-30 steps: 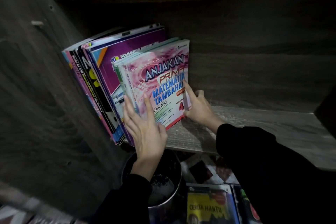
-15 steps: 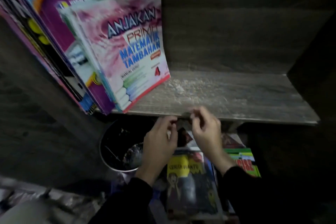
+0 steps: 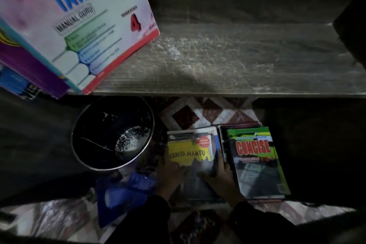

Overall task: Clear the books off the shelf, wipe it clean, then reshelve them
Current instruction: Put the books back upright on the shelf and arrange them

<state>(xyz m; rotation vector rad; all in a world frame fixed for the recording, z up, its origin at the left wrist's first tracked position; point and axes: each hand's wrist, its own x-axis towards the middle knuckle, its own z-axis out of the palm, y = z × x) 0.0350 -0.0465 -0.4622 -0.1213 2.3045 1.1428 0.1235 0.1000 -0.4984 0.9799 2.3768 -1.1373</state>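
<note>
While the camera looks steeply down, I log the shelf board (image 3: pixel 247 61) as the largest item: flat grey wood-grain laminate w/ pale scuffed streaks across its bare middle and right. At its left end a row of softcover books leans left; frontmost is the maths manual (image 3: pixel 83 25), glossy pink-white cover, blue block lettering, red "4", red strip along the bottom edge, lower corner resting on the board. Behind it I see a purple cover (image 3: pixel 29 69) and a blue one, edges only.

Below the board, on diamond-patterned tile floor (image 3: pixel 200 115), stands a round metal bucket (image 3: pixel 112 134), dark inside w/ a glint of wet or speckled residue at the bottom. Just right of it lie two flat stacks side by side: the "Cerita Hantu" book (image 3: pixel 190 154), yellow jagged title panel on a dark cover, and the green "Concise" book (image 3: pixel 255 162), red title, rectangular, touching the first stack's right edge. A crumpled blue plastic item (image 3: pixel 126 190) lies in front of the bucket; can't identify it.

Left hand (image 3: pixel 170 172) rests on the Cerita Hantu cover's left edge, right hand (image 3: pixel 219 174) curls round its right edge. Both dim; appears to be a two-handed grasp, fingers not fully legible. Black sleeves cover both wrists.
</note>
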